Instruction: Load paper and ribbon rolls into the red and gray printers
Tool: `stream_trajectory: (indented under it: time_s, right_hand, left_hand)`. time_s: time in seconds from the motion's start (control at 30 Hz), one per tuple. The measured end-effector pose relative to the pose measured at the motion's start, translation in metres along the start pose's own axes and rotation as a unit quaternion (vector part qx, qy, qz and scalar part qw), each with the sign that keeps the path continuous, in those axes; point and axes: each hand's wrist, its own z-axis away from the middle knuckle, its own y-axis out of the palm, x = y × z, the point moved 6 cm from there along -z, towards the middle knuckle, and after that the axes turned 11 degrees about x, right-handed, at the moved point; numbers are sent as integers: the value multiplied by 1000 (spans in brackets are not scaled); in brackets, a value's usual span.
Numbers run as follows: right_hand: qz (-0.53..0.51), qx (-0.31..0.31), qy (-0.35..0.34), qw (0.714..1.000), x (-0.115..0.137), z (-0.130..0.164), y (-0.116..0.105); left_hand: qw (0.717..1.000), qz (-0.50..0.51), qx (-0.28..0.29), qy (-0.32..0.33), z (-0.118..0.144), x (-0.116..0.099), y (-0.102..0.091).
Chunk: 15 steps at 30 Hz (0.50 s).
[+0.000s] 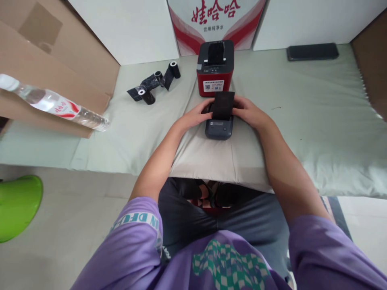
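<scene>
A small dark portable label printer (pixel 219 129) lies on the cloth-covered table in front of me. A strip of black paper (pixel 223 105) stands up out of its far part. My left hand (pixel 198 114) grips the printer's left side, its fingers curled around the far corner. From the right, my right hand (pixel 246 110) holds the opposite side, with thumb and fingers by the black strip. Just behind the hands is a red and black receipt printer (pixel 215 72), with black paper in its top slot.
Several small black paper rolls (pixel 147 96) lie partly unrolled at left. A water bottle (pixel 60 104) rests against a cardboard box (pixel 60 48). A black phone-like slab (pixel 313 52) lies at the back right. A green stool (pixel 21 207) stands on the floor.
</scene>
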Motion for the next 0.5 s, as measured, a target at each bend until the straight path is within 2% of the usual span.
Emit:
stream_trajectory:
  time_s: [0.1,0.17,0.3,0.4,0.5]
  right_hand:
    - [12,5,-11,1000,4,-1,3]
    - [24,-15,-11,1000,4,-2,2]
    - [64,-97,16,993,-3,5,-11]
    - [103,-180,61,976,-11,27,-16]
    - [142,-226,104,958,-11,55,10]
  left_hand:
    - [1000,-3,-2,5,-3,0,3]
    - [1000,-9,-16,10,-3,3,5]
    - [996,-49,-70,20,0,4,3]
    - [994,-72,-77,35,2,-1,4]
    - [990,-111,-58,65,4,-12,7]
